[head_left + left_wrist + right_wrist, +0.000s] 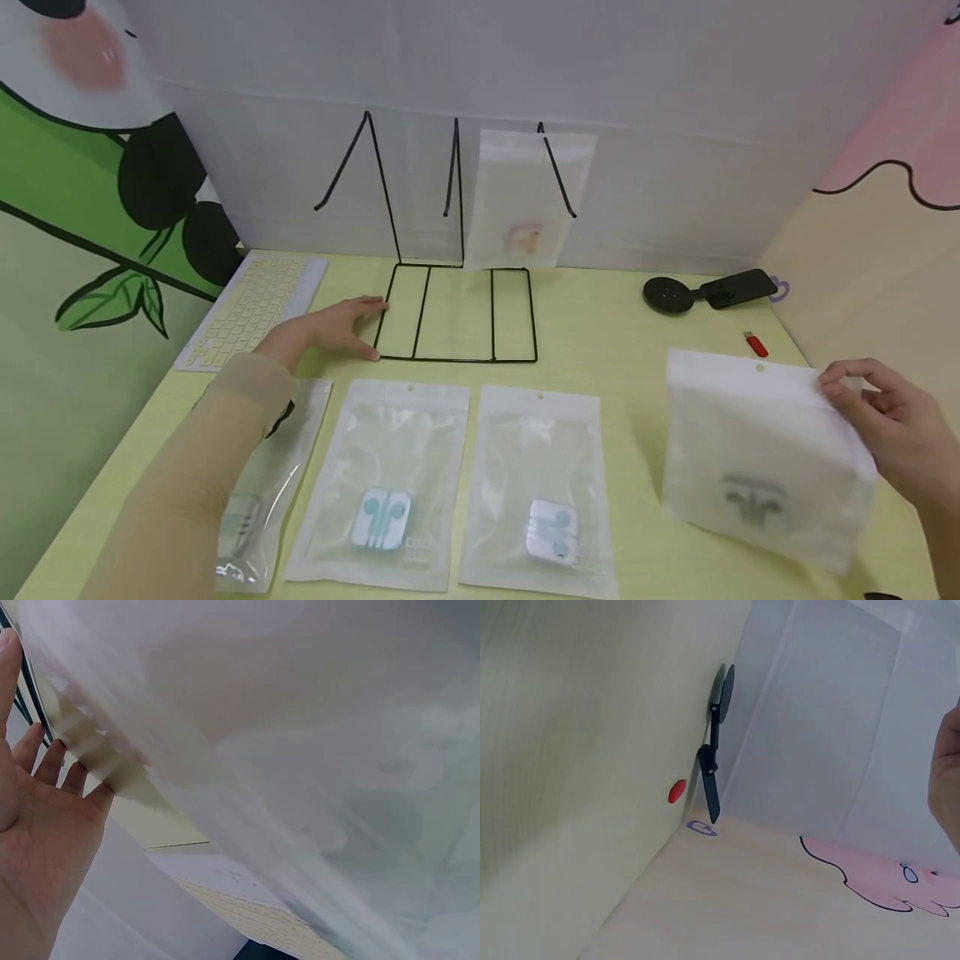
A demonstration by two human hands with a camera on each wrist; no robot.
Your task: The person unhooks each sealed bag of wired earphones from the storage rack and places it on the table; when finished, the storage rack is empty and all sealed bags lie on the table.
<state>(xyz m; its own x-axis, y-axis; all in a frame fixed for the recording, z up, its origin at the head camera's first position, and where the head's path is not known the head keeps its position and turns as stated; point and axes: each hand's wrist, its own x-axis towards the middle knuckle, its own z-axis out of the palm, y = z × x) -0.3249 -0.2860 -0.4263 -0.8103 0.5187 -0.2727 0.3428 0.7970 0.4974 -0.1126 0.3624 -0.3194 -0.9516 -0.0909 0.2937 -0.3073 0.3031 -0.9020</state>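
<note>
My left hand point(333, 327) rests beside the black wire display rack point(457, 360), fingers extended, with thumb and fingertips touching the left side of its base. In the left wrist view, the left hand point(52, 817) appears with fingers spread against the dark wires. Near its top right corner, my right hand point(888, 417) pinches a white zip pouch point(757, 433) with a dark item showing faintly through it. The pouch hangs tilted above the table's right side. Another white pouch point(525, 196) hangs on the rack's right hook, a small orange-pink shape showing through it.
Two clear-front pouches point(408, 442) point(538, 450) with boxed earphones lie in front of the rack. A third pouch point(300, 450) is partly behind my left forearm. A white keyboard point(258, 304) lies back left; a black folding stand point(708, 292) and red USB stick point(756, 343) lie back right.
</note>
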